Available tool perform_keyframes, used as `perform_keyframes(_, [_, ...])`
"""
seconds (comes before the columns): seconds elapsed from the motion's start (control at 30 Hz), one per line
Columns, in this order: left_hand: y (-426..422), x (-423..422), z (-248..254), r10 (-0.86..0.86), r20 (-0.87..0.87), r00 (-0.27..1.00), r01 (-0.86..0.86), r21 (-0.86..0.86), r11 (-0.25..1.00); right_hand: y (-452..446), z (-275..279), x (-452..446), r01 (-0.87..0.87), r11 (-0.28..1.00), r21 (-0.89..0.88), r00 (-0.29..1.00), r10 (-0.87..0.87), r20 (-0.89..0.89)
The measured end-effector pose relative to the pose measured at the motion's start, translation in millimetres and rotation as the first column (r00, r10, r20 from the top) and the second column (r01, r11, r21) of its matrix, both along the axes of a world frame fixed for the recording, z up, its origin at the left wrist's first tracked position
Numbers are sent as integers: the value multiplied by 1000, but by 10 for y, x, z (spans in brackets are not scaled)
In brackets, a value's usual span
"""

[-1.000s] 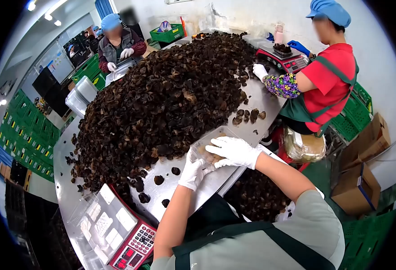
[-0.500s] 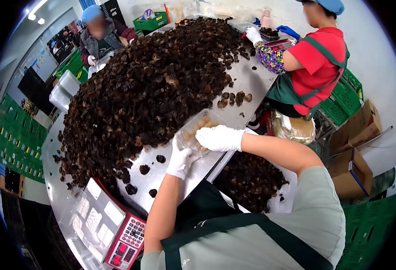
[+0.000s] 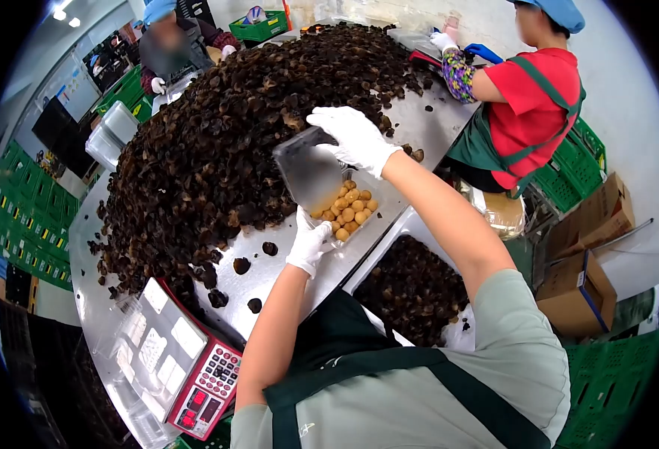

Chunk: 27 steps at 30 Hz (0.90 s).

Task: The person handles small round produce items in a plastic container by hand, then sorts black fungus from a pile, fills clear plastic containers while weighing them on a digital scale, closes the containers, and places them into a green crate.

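My left hand (image 3: 311,243), in a white glove, is closed on the near left side of a clear plastic box (image 3: 374,223). Inside the box lie several round, tan, ball-like pieces (image 3: 352,203). My right hand (image 3: 356,141), also gloved in white, grips the upper edge of the box's clear lid (image 3: 305,168) between thumb and fingers. The lid stands raised and tilted at the box's far left side; whether it is hinged there I cannot tell. Behind the lid rises a large heap of dark brown, mushroom-like pieces (image 3: 225,127).
A red scale (image 3: 202,396) with a metal plate stands at the front left of the steel table (image 3: 284,280). Below the table edge is a white bin (image 3: 460,340) of dark pieces. Co-workers stand at the far left and right. Clear containers (image 3: 109,135) are stacked at left.
My right hand has moved up and away from the box top, lifting the lid. The tan balls now show uncovered. My left hand still holds the box.
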<state>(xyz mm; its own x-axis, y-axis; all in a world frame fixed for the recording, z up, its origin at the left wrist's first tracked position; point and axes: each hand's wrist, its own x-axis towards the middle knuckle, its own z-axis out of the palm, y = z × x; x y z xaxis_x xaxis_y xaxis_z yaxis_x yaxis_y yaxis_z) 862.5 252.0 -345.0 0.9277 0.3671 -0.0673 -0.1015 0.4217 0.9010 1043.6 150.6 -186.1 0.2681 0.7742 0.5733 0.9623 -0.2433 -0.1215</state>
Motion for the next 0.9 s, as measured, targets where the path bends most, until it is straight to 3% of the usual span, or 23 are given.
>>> perform_keyframes(0.03, [46,8,-64,-7,0,1000,7,5,1000,-67,-31,75,39,999,-2,999,-39,14])
perform_keyframes(0.1, [121,-46,-162,116,-101,988,-64,414,908,-293,-85,156,141,990,4,986,-140,-93])
perform_keyframes(0.13, [225,-109,-193,208,-141,968,-72,638,766,-425,-169,194,205,979,19,968,-200,-151])
perform_keyframes(0.17, [277,-184,-116,275,-123,953,-135,643,754,-556,-279,249,268,963,31,945,-256,-206])
perform_keyframes(0.23, [206,-322,160,478,-25,878,-288,770,570,-848,-485,231,383,924,-3,840,-350,-415])
perform_keyframes(0.3, [95,-378,650,458,-2,889,-254,831,496,-1070,-815,358,390,886,-250,736,-463,-494])
perform_keyframes(0.37, [105,-208,758,316,162,935,-222,962,162,-1172,-769,104,242,899,-365,289,-426,-857])
perform_keyframes(0.47, [14,158,851,116,69,991,-66,997,-35,-1192,-741,-166,100,926,-363,185,-376,-908])
perform_keyframes(0.57, [-107,535,805,77,-89,993,101,981,-165,-1085,-836,-256,11,943,-332,38,-332,-943])
perform_keyframes(0.63, [-122,737,697,102,-166,981,192,903,-383,-1011,-949,-281,-8,956,-292,27,-292,-956])
perform_keyframes(0.77, [-135,901,791,137,-379,915,403,847,-347,-976,-1185,-226,42,991,-124,-119,-118,-986])
perform_keyframes(0.83, [-119,904,821,122,-400,908,417,841,-344,-945,-1196,-240,76,986,-150,-103,-142,-985])
perform_keyframes(0.9, [-98,822,843,104,-331,938,347,904,-248,-939,-1181,-254,114,982,-147,-120,-134,-984])
